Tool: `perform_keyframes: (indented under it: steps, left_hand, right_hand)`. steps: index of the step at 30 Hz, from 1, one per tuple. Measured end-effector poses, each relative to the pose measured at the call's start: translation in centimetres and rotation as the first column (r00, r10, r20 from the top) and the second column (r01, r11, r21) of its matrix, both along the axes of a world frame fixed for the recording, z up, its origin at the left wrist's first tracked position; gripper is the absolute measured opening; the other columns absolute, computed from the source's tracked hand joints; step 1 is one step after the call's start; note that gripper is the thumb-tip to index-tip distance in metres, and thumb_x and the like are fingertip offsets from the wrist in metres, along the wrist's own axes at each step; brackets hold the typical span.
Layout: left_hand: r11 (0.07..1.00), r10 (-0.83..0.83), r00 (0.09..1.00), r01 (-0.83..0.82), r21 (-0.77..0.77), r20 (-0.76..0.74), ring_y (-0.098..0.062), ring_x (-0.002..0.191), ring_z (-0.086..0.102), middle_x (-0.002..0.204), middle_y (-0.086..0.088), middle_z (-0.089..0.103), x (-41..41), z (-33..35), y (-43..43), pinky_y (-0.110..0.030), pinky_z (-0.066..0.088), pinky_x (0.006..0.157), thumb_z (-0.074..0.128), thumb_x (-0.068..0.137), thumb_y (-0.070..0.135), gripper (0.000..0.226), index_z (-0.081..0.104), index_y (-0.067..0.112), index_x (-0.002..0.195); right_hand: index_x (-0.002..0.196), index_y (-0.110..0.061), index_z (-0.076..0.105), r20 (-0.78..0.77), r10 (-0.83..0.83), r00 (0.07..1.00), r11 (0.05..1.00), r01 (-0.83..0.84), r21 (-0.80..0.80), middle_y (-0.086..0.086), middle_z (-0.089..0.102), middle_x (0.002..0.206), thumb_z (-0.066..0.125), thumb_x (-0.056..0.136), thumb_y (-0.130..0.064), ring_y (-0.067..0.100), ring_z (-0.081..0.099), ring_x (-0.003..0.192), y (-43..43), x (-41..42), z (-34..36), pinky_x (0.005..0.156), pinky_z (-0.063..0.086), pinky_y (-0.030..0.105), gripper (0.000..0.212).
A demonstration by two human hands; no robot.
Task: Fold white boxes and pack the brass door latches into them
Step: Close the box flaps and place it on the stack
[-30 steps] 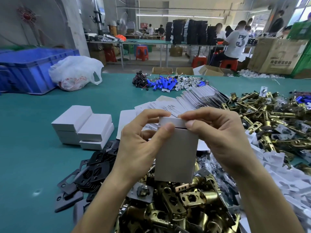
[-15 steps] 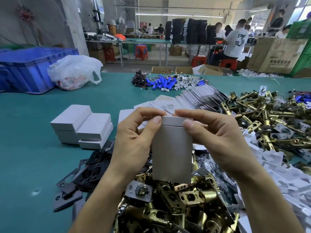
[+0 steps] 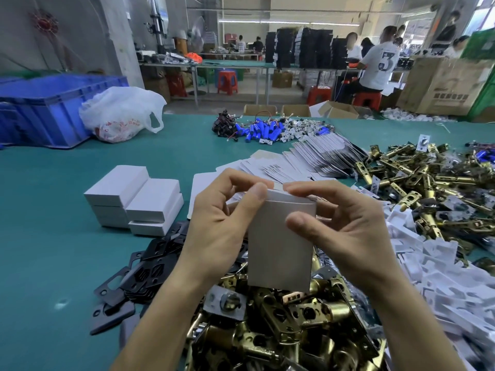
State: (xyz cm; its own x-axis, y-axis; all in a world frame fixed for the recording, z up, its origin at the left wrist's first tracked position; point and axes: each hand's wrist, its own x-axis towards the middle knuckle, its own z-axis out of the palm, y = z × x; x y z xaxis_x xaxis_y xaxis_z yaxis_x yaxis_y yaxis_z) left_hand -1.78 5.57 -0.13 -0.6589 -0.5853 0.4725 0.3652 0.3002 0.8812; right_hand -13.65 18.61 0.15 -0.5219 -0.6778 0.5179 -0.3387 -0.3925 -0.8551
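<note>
- matt white cardboard box, smooth
- glossy brass-coloured metal door latches
- matt black flat plates
- teal table cover, matt
- thin translucent plastic bag, crinkled

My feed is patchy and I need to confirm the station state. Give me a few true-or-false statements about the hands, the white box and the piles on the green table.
1. The left hand and the right hand both grip the white cardboard box upright above the heap of brass door latches. True.
2. The stack of closed white boxes lies right of the held box. False: it lies to its left, on the green table.
3. Flat black metal plates lie by the left forearm. True.
4. The blue plastic crate stands at the table's far right. False: it stands at the far left, beside a white plastic bag.
</note>
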Motion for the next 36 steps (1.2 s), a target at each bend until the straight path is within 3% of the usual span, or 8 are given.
perform_keyframes:
  steps: [4,9,14,20,25,30,33,36]
  left_hand:
    - [0.994,-0.114,0.993,0.114,-0.007,-0.030,-0.029,0.091,0.075,0.113,-0.004,0.073,0.4,-0.1,-0.3,-0.046,0.064,0.068,0.086,0.072,0.033,0.027,0.071,0.033,0.094]
    - [0.997,-0.065,0.998,0.065,-0.044,0.002,-0.025,0.091,0.075,0.116,0.002,0.072,0.3,-0.5,-0.4,-0.063,0.057,0.068,0.089,0.067,0.020,0.031,0.070,0.037,0.085]
    - [0.990,-0.088,0.996,0.090,-0.111,0.019,-0.022,0.096,0.074,0.116,0.004,0.070,0.2,-0.6,-0.3,-0.053,0.062,0.066,0.080,0.074,0.032,0.021,0.069,0.033,0.092]
    - [0.983,-0.145,0.983,0.156,-0.098,0.111,-0.017,0.091,0.072,0.110,0.005,0.071,0.0,-0.9,-0.3,-0.048,0.064,0.069,0.077,0.076,0.036,0.029,0.070,0.042,0.104]
    - [0.988,-0.114,0.990,0.121,-0.091,0.085,-0.018,0.094,0.072,0.105,0.003,0.074,0.0,-0.8,0.0,-0.050,0.063,0.070,0.075,0.077,0.038,0.025,0.069,0.042,0.101]
    - [0.991,-0.129,0.977,0.122,0.047,0.169,-0.020,0.086,0.075,0.107,0.010,0.072,0.5,-0.5,-1.1,-0.033,0.061,0.064,0.081,0.067,0.045,0.051,0.060,0.052,0.113]
    - [0.965,-0.252,0.905,0.208,0.160,0.344,-0.025,0.075,0.076,0.093,0.000,0.076,0.4,-0.7,-1.2,-0.031,0.060,0.058,0.083,0.071,0.042,0.044,0.065,0.036,0.110]
    - [0.946,-0.257,0.916,0.173,0.275,0.308,-0.024,0.067,0.074,0.077,-0.007,0.075,0.4,-0.8,-1.5,-0.030,0.060,0.056,0.078,0.077,0.031,0.039,0.064,0.016,0.110]
  right_hand:
    - [0.100,-0.029,0.074,-0.007,0.002,1.000,1.000,-0.002,0.006,0.001,0.075,0.097,0.078,0.079,-0.024,0.019,0.073,0.086,-0.3,0.4,-0.3,0.066,0.060,0.033,0.022]
    - [0.100,-0.025,0.072,-0.144,-0.046,0.989,0.999,0.048,0.008,-0.005,0.071,0.104,0.070,0.086,-0.016,0.012,0.067,0.101,-0.6,0.1,-0.6,0.074,0.053,0.017,0.017]
    - [0.100,-0.021,0.073,-0.118,-0.034,0.992,0.999,0.033,-0.007,0.002,0.071,0.108,0.067,0.086,-0.013,0.016,0.067,0.105,-0.3,0.1,-0.6,0.076,0.054,0.019,0.018]
    - [0.111,-0.027,0.071,0.064,-0.012,0.998,0.996,0.006,0.093,0.006,0.073,0.103,0.072,0.083,-0.028,0.026,0.073,0.089,0.6,-0.1,-1.3,0.068,0.062,0.040,0.028]
    - [0.106,-0.013,0.071,0.125,0.000,0.992,0.999,-0.005,0.040,0.009,0.077,0.086,0.069,0.079,-0.017,0.022,0.075,0.075,0.4,0.1,-1.0,0.061,0.060,0.030,0.027]
    - [0.100,-0.026,0.075,0.241,-0.132,0.962,0.981,0.161,-0.105,-0.001,0.075,0.093,0.071,0.076,-0.026,0.013,0.072,0.076,-0.4,0.4,0.1,0.061,0.059,0.028,0.024]
    - [0.098,-0.031,0.074,0.403,-0.233,0.885,0.946,0.302,-0.116,0.002,0.073,0.102,0.073,0.073,-0.033,0.012,0.072,0.087,-1.2,-0.2,0.4,0.065,0.057,0.030,0.025]
    - [0.106,-0.038,0.069,0.383,-0.251,0.889,0.954,0.294,-0.057,0.002,0.070,0.108,0.071,0.076,-0.036,0.008,0.071,0.091,-2.3,-0.3,0.5,0.068,0.059,0.031,0.030]
